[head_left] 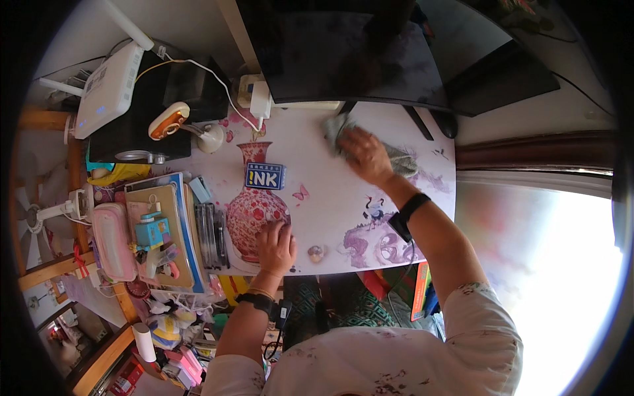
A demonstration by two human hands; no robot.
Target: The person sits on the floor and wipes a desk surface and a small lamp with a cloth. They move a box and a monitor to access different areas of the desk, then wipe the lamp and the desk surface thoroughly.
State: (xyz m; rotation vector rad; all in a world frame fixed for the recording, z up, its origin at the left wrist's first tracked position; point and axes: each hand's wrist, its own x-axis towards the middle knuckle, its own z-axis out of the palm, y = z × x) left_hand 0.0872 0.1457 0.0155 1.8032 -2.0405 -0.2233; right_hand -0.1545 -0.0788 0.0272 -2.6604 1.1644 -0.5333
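Observation:
My right hand (pixel 365 153) presses down on a crumpled grey-green cloth (pixel 403 160) at the far part of the desk, below the monitor's stand. The cloth sticks out on both sides of the hand. Nearer the front edge, my left hand (pixel 276 247) lies on the desk with its fingers loosely spread and nothing in them. It rests over the right side of a red vase picture printed on the white desk cover (pixel 317 218). A small blue box (pixel 265 176) lies flat beyond the left hand. To that hand's right is a small round shiny object (pixel 316 253), its kind unclear.
A large monitor (pixel 343 53) stands at the back, with a dark mouse (pixel 446 124) by its right. On the left are a white router (pixel 112 89), an orange-and-white lamp-like device (pixel 169 121), a pink pencil case (pixel 113 241) and stacked folders (pixel 165 231). A white plug adapter (pixel 260 100) trails a cable.

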